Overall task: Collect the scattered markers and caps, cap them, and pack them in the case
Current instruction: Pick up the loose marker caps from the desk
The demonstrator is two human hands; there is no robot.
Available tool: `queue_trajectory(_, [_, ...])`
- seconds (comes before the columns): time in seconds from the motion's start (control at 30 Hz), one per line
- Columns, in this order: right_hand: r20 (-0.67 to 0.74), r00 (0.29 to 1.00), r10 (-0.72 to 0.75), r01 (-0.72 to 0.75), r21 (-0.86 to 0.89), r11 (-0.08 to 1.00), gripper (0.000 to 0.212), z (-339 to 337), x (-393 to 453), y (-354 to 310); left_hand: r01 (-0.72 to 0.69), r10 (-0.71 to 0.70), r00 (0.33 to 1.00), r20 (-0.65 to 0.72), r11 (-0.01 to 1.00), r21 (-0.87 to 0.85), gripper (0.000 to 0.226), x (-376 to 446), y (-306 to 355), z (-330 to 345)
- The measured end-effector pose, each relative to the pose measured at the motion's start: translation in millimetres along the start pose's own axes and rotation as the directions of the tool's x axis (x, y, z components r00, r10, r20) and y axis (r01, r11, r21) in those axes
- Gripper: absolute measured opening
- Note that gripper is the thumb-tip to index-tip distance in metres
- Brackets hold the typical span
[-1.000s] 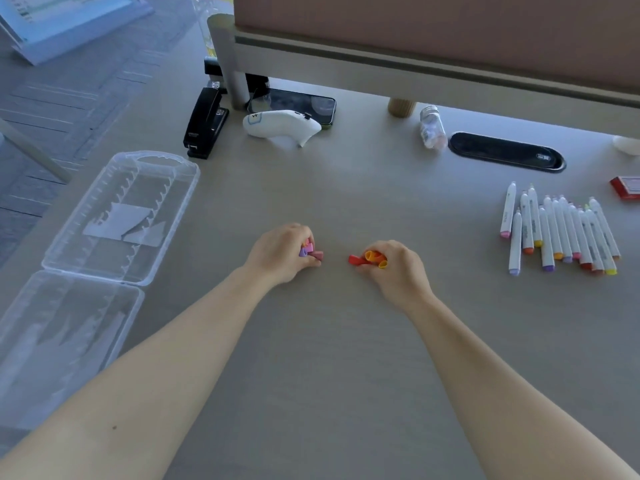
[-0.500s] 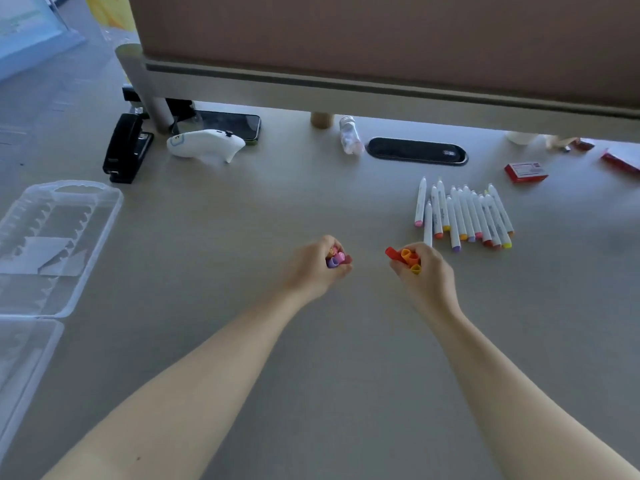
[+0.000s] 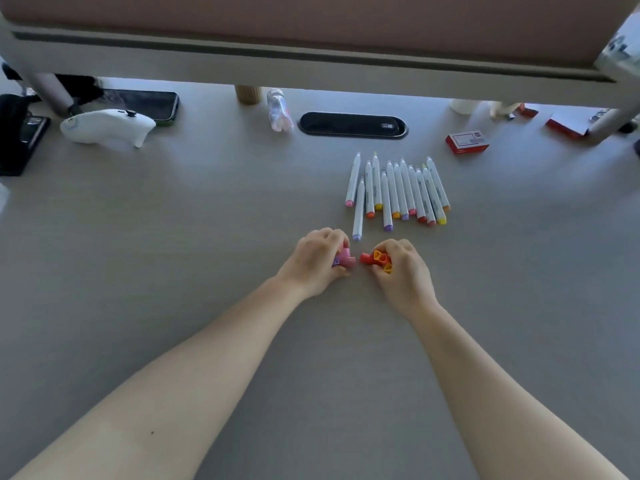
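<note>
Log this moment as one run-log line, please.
left hand: holds pink caps | right hand: holds orange caps | markers: grouped, uncapped

Grey desk (image 3: pixel 138 271) w/ beige partition (image 3: pixel 311 26) behind.

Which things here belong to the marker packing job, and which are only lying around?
For the job:
- uncapped markers
- pink and purple caps in left hand
- red and orange caps in right hand

Lying about:
- white controller
- phone
- red box
- small bottle
</note>
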State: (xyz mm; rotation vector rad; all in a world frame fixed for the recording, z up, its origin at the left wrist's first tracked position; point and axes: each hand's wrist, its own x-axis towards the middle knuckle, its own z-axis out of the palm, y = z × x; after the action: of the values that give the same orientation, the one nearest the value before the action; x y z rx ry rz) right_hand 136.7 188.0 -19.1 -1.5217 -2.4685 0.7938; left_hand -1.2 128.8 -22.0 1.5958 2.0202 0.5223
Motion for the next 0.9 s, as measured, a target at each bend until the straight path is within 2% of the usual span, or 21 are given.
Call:
queue_trajectory(0.2, [0.042,0.998,-0.036,0.036,-0.009,0.999,0.040,-2,2,4,0.025,-0.027,1.000,0.011,0.995,0.098,0.060,1,-5,1])
queue_trajectory(0.43, [0.067,0.998,0.013,-0.011,-0.032,0.999,0.076,-4,-1,9,0.047,-0.052,0.998,0.033,0.992,0.114,0.095,-7,-10,-4])
queue_trajectory(0.8, [0.131,0.990,0.046,-0.029,-0.133,0.991,0.107,-11,-5,7,0.062,-0.085,0.990,0.112,0.979,0.193,0.098,-20,-13,-16])
queue_trajectory(0.9, [0.131,0.991,0.032,-0.016,-0.120,0.993,0.102,-14,-4,3,0.086,-0.102,0.991,0.092,0.983,0.161,0.097,-23,-14,-22])
